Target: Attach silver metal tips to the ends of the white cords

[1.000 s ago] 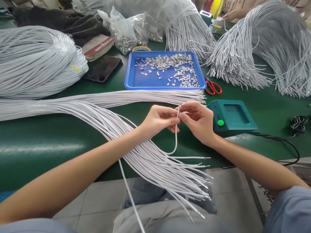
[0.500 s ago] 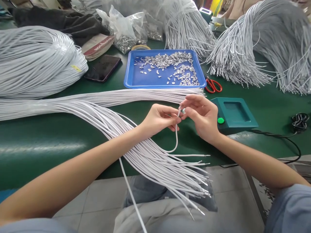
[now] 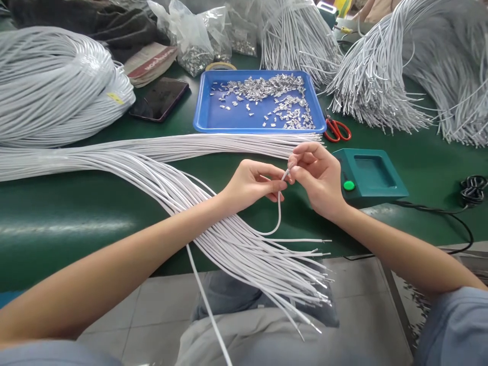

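My left hand [image 3: 251, 184] pinches one white cord [image 3: 279, 213] near its tip, above the green table. The cord curves down from the fingers into a fanned bundle of white cords [image 3: 236, 244] that spills over the table's front edge. My right hand [image 3: 318, 178] meets the cord's tip with thumb and forefinger; a small metal piece seems to sit between them, mostly hidden. Both hands touch at the cord's end, just left of a teal device [image 3: 368, 177] with a green button.
A blue tray [image 3: 213, 114] with several small metal clips lies behind the hands. Red scissors [image 3: 337, 130], a dark phone [image 3: 159, 99], bags of clips [image 3: 196, 46], and large heaps of white cords [image 3: 57, 86] [image 3: 412, 71] crowd the table. A black cable [image 3: 470, 190] lies at right.
Both hands have shifted slightly right and up, and the cord's tip has tilted toward my right hand. The view has tipped a little downward.
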The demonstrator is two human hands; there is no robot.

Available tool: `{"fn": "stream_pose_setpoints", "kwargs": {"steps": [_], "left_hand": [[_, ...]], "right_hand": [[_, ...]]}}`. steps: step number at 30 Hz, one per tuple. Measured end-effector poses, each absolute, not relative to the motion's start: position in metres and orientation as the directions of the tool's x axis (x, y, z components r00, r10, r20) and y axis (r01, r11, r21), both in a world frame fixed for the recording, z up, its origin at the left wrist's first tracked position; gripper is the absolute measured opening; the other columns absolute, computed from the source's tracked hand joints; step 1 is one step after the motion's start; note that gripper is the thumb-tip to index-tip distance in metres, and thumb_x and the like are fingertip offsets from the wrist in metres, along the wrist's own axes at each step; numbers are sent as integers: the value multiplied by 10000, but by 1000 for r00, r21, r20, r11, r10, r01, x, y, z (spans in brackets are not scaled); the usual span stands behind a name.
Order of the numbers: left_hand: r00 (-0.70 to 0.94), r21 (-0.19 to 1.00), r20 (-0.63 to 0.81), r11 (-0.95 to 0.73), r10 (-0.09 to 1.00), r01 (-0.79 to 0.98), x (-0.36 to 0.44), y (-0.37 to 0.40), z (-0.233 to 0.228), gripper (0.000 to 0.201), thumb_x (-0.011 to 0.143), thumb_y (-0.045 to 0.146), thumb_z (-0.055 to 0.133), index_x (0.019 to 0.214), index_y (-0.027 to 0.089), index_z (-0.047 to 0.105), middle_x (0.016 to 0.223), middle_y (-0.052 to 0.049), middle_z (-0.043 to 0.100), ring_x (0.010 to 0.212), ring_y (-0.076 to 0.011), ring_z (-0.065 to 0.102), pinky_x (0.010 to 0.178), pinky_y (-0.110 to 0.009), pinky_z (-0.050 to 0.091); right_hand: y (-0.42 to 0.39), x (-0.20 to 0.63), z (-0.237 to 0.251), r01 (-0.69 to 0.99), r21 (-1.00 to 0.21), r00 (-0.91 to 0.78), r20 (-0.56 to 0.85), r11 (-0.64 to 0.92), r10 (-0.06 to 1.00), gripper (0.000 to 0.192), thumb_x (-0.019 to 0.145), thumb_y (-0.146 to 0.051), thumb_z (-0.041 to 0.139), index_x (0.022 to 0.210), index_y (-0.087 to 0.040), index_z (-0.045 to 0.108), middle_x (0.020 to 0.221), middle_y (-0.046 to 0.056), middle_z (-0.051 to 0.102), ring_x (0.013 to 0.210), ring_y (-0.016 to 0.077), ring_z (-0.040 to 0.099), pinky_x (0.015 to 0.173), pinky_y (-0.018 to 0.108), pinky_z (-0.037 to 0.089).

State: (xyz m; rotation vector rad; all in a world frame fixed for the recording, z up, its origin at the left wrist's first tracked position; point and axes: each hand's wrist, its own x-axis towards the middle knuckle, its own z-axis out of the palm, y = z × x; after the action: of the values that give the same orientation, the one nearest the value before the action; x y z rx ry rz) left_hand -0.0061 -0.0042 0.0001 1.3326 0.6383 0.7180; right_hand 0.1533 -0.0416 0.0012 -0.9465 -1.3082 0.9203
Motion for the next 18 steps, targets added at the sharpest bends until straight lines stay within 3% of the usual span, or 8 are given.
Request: {"fn": "stream_pose_setpoints", "kwargs": {"steps": [5,11,18], "left_hand": [[603,980,-27,141,798,-144,-6,-5,-1,358,614,384,884,770,100,733,662,-18,700,553,-151,700,508,-210,597],[611,977,-22,146,791,-154,-6,-5,0,365,607,389,887,774,102,736,599,0,673,524,-145,692,483,-190,577],[632,986,-12,114,775,-121,-5,-8,1,396,609,429,879,781,104,733,604,-1,663,531,-147,689,490,-202,577]], "right_hand": [[-40,157,-2,41,-936,43,351,349,935,164,787,-189,551,942,-241,556,704,-49,502,610,75,533,555,223,521],[-40,158,-4,33,-930,66,367,365,928,229,814,-230,615,1038,-257,576,877,-7,621,826,121,640,582,217,554],[-41,158,-2,60,-935,32,351,349,936,299,818,-262,685,1085,-272,549,730,-66,571,641,81,607,596,250,572]]}}
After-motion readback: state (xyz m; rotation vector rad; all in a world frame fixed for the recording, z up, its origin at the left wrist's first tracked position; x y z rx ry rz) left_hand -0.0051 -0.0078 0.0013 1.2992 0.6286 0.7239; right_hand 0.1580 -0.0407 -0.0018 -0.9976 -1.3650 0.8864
